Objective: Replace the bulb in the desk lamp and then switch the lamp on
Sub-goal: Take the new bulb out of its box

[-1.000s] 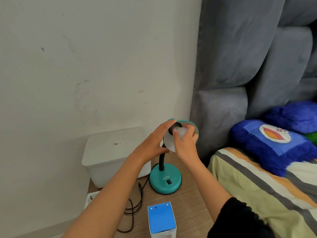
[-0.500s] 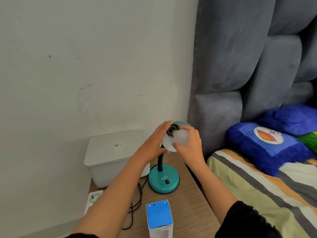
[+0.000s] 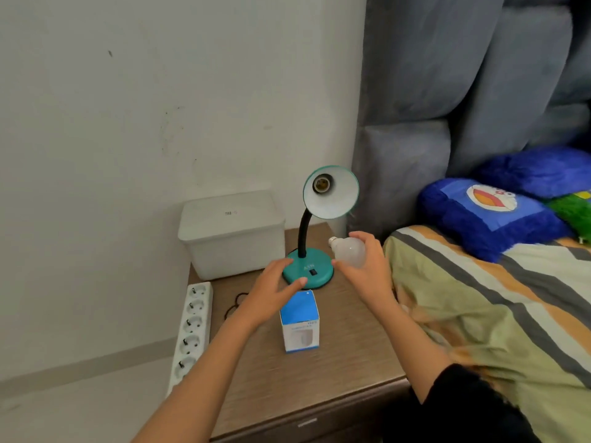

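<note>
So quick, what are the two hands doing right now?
Left hand: open, fingers spread, holding nothing.
Right hand: holding the white bulb.

viewpoint: just one cam, head-mounted, so you're seeing it all from the person's own eye level
facing: forward and tipped down, along both forearms coming in from the bottom edge
distance: close, the left hand and the right hand holding the bulb land about mid-frame
lens: wide, the headboard lines bow near the right edge
past the hands: lamp and wall dead ahead
left of the left hand: power strip and floor
right of the right hand: bed
under the hands: worktop, front edge visible low down
</note>
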`<state>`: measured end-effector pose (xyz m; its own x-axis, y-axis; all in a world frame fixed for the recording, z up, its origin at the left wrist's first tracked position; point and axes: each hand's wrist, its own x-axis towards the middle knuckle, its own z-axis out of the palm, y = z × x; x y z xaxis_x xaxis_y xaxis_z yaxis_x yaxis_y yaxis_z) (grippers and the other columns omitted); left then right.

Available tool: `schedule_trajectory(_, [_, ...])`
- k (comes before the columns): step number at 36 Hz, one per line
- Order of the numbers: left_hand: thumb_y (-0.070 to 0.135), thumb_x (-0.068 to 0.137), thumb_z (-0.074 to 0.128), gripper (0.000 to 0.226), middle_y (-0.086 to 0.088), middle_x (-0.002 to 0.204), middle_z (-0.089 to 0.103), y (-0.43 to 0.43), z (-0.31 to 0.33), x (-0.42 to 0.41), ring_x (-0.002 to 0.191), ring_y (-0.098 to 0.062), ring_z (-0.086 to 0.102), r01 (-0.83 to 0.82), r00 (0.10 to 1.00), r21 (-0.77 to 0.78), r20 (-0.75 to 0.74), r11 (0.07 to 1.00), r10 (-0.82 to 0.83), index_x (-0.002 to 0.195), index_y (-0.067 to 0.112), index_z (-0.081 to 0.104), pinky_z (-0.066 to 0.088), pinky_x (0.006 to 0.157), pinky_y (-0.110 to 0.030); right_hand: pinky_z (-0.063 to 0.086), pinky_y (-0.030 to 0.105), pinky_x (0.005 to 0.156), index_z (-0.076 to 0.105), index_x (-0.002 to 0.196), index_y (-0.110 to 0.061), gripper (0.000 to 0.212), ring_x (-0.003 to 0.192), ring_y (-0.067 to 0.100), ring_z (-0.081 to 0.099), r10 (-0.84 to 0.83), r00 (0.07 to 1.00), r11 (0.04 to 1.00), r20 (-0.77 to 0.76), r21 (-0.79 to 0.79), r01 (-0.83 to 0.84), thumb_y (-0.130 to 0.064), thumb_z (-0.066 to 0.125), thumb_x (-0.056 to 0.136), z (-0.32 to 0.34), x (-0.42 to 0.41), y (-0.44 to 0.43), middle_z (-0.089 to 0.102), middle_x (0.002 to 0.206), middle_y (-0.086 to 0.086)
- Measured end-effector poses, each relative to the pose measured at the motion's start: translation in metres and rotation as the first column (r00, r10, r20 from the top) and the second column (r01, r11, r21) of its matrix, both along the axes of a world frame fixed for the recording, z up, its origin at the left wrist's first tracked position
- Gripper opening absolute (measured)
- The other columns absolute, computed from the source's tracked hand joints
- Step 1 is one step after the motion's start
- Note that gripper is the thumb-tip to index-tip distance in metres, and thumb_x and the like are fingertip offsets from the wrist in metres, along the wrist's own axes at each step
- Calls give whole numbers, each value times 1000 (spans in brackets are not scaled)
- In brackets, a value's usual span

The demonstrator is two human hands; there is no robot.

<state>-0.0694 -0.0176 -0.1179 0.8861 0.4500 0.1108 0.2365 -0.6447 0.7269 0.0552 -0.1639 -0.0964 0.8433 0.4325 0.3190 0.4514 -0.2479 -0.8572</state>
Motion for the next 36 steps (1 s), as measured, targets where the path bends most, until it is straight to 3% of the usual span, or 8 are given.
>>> schedule_trajectory(4, [51,82,60,76,4,150,28,-5,-28,-23,136,-12,30,5,994,-81,-110,997,-14,144,20,28,30,112,-33,36,23,83,49,121,-13,59,102,14,47,14,997,999,-80,-38,-17,-10,77,69,-40,-11,-10,49,123,9])
schedule_trajectory(7, [46,78,69,87,6,152,19,-11,-41,-30,138,-11,24,12,990,-133,-138,991,-30,146,21,21,27,111,-31,39,26,84,45,125,-15,62,103,14,45,2,984,993,-176,-116,-23,-13,76,71,-64,-17,-15,47,127,7])
schedule_trajectory(11, [37,76,74,90,6,149,20,-13,-54,-28,131,-6,25,7,991,-166,-130,986,-29,145,21,19,28,101,-22,41,35,97,45,127,-16,63,117,23,48,-19,969,977,-245,-211,-34,-15,76,72,-89,-19,-18,49,130,8])
schedule_trajectory(19, [34,76,74,88,6,148,23,-10,-71,-23,135,-13,28,-50,994,-206,-103,977,29,145,25,20,34,112,-39,40,37,99,43,128,-16,65,119,24,47,-1,937,969,-349,-234,-86,-13,77,72,-109,-14,-12,47,133,8])
schedule_trajectory(28, [32,76,75,87,7,146,26,-6,-77,-22,133,-11,29,-52,997,-228,-72,972,36,145,27,22,35,111,-39,38,36,102,42,130,-14,67,123,24,47,26,937,932,-348,-331,-148,-14,76,73,-114,-3,-7,48,134,9])
schedule_trajectory(33, [32,77,74,86,7,145,27,-7,-78,-23,130,-7,30,-42,998,-234,-65,971,27,145,28,21,37,110,-39,37,30,101,49,128,-11,52,122,21,48,63,982,962,-176,-253,-107,-18,70,80,-103,-2,-7,51,131,8])
schedule_trajectory(36, [30,77,74,86,7,144,28,-8,-79,-23,129,-8,31,-41,998,-233,-54,972,29,144,27,22,36,109,-35,40,25,99,52,125,-12,46,118,16,51,152,983,968,-107,-186,-170,-18,67,83,-89,-5,-2,55,127,5])
